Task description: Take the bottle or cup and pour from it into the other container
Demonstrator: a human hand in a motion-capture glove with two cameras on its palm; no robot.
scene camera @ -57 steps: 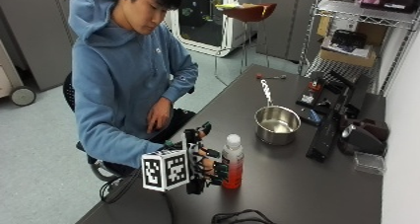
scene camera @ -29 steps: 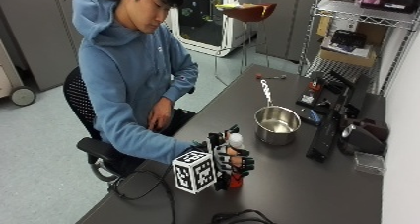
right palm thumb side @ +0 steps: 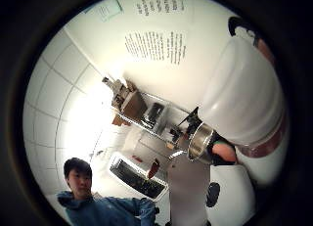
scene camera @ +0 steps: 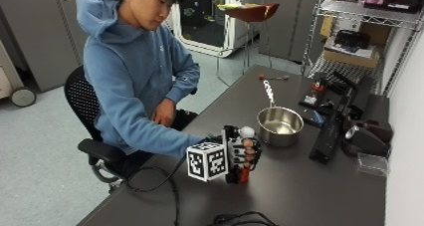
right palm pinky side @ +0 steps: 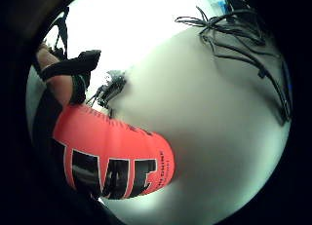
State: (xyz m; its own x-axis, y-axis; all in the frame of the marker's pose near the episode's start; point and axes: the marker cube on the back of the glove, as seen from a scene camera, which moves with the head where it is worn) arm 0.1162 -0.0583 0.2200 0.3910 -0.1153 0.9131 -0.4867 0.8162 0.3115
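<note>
In the outside view my gloved right hand (scene camera: 240, 154) grips a bottle with a red label and white cap (scene camera: 246, 132); it stands upright on the dark table (scene camera: 311, 196). A metal saucepan (scene camera: 279, 126) with a long handle stands a short way beyond it. The little finger side palm view shows the red and black label (right palm pinky side: 112, 157) close to the palm with a finger (right palm pinky side: 66, 86) curled round it. In the thumb side palm view the bottle's white cap (right palm thumb side: 242, 96) is near and the saucepan (right palm thumb side: 199, 140) lies beyond.
Black devices (scene camera: 331, 126) and a clear box (scene camera: 371, 164) lie along the table's far right side by the wall. A wire shelf rack (scene camera: 358, 32) stands behind. Cables (scene camera: 232, 220) lie at the near table edge. The person's bare hand (scene camera: 162, 117) rests in their lap.
The gloved hand has moved along the table towards the saucepan with the bottle in it. The person has leaned further forward.
</note>
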